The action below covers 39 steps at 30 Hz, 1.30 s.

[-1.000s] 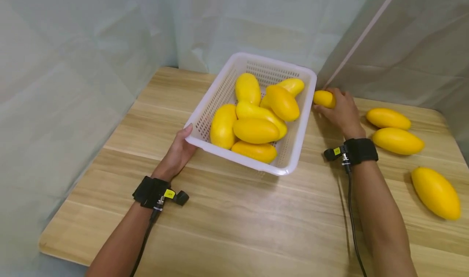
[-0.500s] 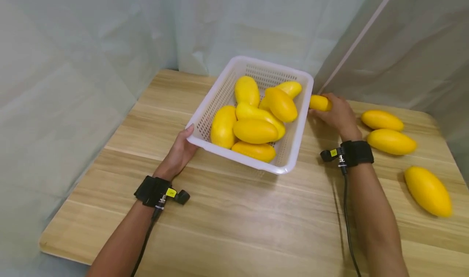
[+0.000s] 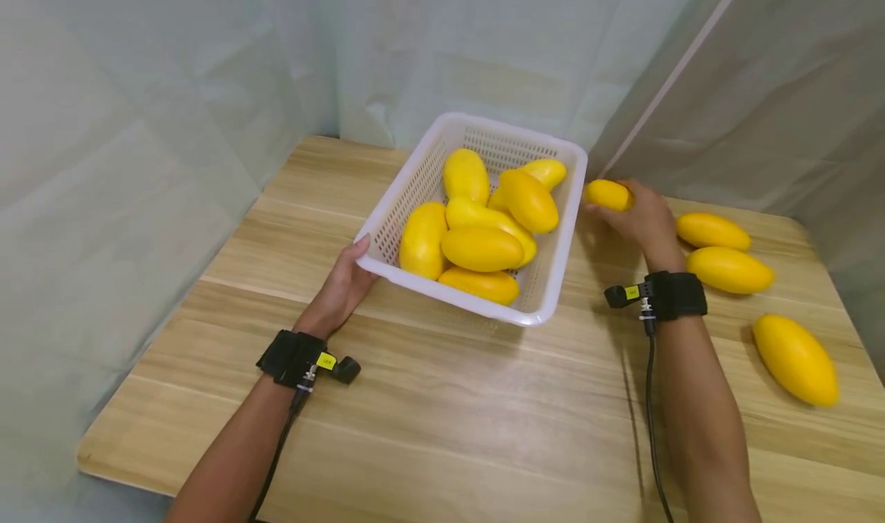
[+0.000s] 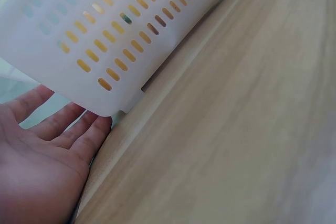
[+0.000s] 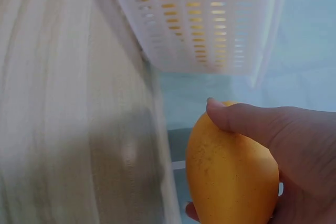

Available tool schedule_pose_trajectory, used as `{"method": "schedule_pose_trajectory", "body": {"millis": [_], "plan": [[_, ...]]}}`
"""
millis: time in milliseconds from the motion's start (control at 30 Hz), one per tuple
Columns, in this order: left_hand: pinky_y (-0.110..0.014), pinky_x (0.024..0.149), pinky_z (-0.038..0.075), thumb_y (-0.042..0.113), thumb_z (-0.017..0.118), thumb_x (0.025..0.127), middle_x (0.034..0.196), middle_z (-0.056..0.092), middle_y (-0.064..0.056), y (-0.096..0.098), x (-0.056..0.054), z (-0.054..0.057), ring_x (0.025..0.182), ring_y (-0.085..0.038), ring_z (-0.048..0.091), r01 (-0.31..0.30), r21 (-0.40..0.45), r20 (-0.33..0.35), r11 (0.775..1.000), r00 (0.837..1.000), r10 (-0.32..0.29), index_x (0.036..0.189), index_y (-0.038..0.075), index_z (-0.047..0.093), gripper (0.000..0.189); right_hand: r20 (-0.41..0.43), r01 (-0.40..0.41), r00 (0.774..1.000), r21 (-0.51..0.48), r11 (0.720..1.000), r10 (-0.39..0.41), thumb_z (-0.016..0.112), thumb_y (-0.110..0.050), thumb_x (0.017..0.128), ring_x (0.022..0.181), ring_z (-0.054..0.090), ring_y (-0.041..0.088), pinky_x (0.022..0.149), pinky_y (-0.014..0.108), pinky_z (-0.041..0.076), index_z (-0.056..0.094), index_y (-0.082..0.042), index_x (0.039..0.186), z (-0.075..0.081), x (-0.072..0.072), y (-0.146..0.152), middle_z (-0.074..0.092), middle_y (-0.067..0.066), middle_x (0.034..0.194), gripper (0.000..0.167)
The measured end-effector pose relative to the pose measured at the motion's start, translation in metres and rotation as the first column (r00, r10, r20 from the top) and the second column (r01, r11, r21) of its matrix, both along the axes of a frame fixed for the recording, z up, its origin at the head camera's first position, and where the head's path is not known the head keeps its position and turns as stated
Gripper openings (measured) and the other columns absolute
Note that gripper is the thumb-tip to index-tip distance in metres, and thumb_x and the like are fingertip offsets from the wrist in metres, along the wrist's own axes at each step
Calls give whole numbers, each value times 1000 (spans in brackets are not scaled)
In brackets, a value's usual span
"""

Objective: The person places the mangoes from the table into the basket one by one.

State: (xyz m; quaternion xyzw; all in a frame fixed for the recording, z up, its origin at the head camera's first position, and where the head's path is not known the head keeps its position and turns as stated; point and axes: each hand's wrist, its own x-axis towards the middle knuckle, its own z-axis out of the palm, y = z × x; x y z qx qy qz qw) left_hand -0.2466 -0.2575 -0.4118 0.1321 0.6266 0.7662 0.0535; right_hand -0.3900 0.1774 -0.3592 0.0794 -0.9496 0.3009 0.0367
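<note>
A white perforated plastic basket (image 3: 397, 276) stands on the wooden table and holds several yellow mangoes (image 3: 482, 248). My left hand (image 3: 340, 286) holds its near left corner, thumb over the rim and fingers below; in the left wrist view those fingers (image 4: 86, 142) lie against the basket's underside, slightly bent. Just right of the basket, my right hand (image 3: 646, 216) grips a mango (image 3: 608, 195). The right wrist view shows this mango (image 5: 228, 177) between thumb and fingers, near the basket's wall (image 5: 194, 40), with most of the fingers hidden behind it.
Right of my right wrist lie two mangoes side by side, a far one (image 3: 714, 231) and a nearer one (image 3: 730, 269). Another mango (image 3: 795, 359) rests closer to the table's right edge. Pale sheeting (image 3: 484, 39) hangs behind the wooden table (image 3: 442, 415).
The right hand's mango came close against the basket's right side, then shifted slightly back from it. The left hand keeps its hold on the corner. The whole view has shifted a little.
</note>
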Motion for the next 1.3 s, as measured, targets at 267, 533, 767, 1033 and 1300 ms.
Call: {"method": "schedule_pose_trajectory", "body": {"millis": [267,533,767,1033,1300], "plan": [[-38,102,16,45,30,94,146,19,3,0,-1,3,129,-17,21,6,30,15,1000,1000,-7,144,27,22,53,42,20,999,-35,999,-19,61,-57,76,86,43,34,68,43,35,43,-2,129,13,12,-3,49,19,106,78],[-39,102,16,45,30,94,146,18,2,1,-2,4,129,-18,21,20,42,7,999,1000,-21,144,26,21,54,23,9,1000,-43,999,-8,59,-58,77,84,43,33,65,41,34,44,-3,129,24,20,-5,49,18,105,77],[-39,102,17,46,31,94,145,19,2,1,-1,3,129,-18,22,8,35,18,999,1000,-9,144,26,22,55,32,7,999,-51,999,-5,57,-59,77,84,43,33,64,41,35,42,-3,130,30,26,-9,48,18,104,78],[-39,102,17,46,31,94,146,19,1,0,-1,2,129,-19,22,12,36,10,999,1000,-12,144,26,22,55,36,11,999,-79,997,-8,58,-60,76,84,43,32,65,41,36,43,-6,129,40,34,-19,48,15,104,76],[-37,102,18,46,32,93,145,20,1,0,-1,2,129,-18,23,3,36,12,999,1000,-4,144,26,23,55,43,21,999,-79,997,-18,56,-61,76,87,43,32,68,41,37,39,-7,134,48,43,-25,47,15,108,81]]}}
